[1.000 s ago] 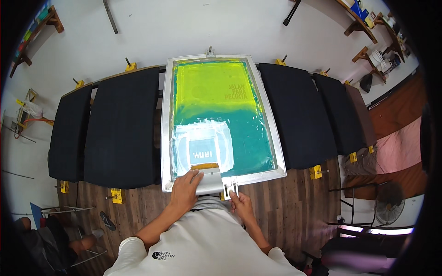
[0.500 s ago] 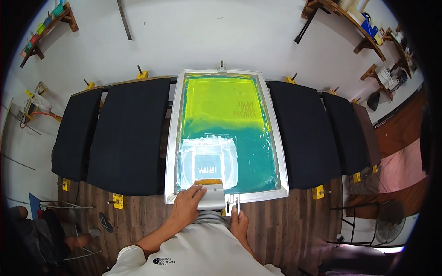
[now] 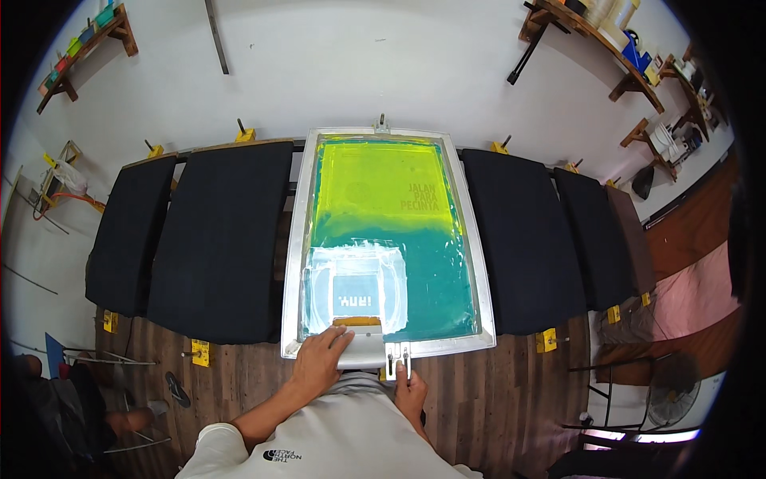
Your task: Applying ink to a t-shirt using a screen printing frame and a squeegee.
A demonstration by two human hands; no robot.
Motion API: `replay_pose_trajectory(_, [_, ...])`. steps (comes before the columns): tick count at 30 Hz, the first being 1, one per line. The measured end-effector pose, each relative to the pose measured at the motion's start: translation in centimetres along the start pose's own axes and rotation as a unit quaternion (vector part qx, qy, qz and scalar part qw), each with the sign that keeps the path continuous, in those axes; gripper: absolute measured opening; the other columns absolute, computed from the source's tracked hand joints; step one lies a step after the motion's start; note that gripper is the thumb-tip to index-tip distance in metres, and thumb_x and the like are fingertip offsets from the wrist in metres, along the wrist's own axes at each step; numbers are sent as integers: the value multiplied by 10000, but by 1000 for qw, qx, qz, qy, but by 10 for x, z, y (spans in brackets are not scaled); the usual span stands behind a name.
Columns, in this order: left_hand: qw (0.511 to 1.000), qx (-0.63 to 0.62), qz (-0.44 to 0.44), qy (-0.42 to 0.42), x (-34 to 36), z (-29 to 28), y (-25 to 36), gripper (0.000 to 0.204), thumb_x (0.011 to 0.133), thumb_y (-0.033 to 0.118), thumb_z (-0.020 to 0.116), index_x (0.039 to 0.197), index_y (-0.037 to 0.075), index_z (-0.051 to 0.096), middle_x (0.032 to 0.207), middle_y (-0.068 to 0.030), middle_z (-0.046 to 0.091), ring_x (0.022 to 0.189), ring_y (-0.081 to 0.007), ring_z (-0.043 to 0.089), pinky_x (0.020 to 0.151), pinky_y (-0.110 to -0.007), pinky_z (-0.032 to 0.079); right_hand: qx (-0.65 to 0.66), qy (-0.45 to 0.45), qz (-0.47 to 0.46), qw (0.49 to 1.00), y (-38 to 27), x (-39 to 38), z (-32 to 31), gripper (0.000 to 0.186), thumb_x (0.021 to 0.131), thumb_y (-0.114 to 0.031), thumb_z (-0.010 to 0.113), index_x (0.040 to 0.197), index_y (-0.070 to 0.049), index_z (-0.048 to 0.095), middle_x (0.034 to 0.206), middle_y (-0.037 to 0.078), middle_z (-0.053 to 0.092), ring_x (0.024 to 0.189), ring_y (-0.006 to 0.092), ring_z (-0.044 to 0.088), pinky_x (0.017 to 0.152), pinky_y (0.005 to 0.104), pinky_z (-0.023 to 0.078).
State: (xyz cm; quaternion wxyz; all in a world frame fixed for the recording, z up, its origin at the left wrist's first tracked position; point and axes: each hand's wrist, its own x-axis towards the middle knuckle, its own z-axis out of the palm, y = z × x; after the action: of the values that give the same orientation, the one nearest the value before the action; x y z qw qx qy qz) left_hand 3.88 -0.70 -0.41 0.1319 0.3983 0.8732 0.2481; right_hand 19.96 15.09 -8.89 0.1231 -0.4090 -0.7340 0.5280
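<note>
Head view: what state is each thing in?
Screen: teal, yellow-green toward far end
White patch: smeared, near left
Squeegee: over the screen's near edge
Left hand: on the squeegee
Right hand: at white bracket
Black boards: lined up, either side
Fan: spinning or not, unclear

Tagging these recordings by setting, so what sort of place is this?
Probably a screen-printing workshop: a metal-framed screen, lime and teal inside, sits in the middle; black panels line up on both sides of it; a wall shelf holds small coloured tubs.
</note>
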Motion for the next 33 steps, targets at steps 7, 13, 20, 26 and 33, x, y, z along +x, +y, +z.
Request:
replay_pose_trajectory(7, [1000, 1, -2, 4, 0, 3, 0, 750, 611, -48, 751, 1324, 56, 544, 1342, -152, 543, 1218, -320, 552, 946, -428, 452, 2, 17, -2, 1000, 6, -1, 2, 466, 999, -340, 578, 728, 40, 585, 546, 126, 500, 527, 165, 446, 502, 388, 389])
replay_pose_trajectory(13, [999, 18, 11, 28, 3, 5, -3, 771, 577, -3, 794, 1307, 80, 562, 1327, -128, 562, 1134, -325, 592, 934, -435, 474, -13, -1, -22, 1000, -5, 2, -2, 476, 1007, -353, 557, 748, 45, 588, 563, 134, 514, 546, 169, 463, 524, 392, 404])
replay_pose_trajectory(20, [999, 18, 7, 26, 1, 5, -2, 742, 588, -8, 777, 1297, 75, 576, 1328, -128, 566, 1134, -323, 592, 937, -434, 473, -17, -10, -11, 1000, -8, -2, -4, 481, 1009, -357, 549, 751, 47, 593, 570, 139, 535, 547, 184, 506, 533, 387, 410])
replay_pose_trajectory(26, [1000, 11, -2, 14, 5, 3, -2, 737, 595, -13, 775, 1300, 78, 575, 1325, -121, 568, 1141, -322, 591, 944, -435, 472, -26, -19, -19, 999, 5, 3, -4, 481, 1011, -359, 543, 756, 45, 598, 576, 135, 555, 549, 181, 521, 537, 385, 421])
replay_pose_trajectory(33, [1000, 13, -2, 13, 2, 6, -3, 753, 597, -47, 749, 1317, 52, 549, 1352, -151, 531, 1173, -321, 580, 934, -425, 460, -13, -31, 7, 999, -5, 2, -6, 477, 1014, -366, 539, 791, 49, 617, 585, 129, 562, 551, 170, 513, 534, 376, 423])
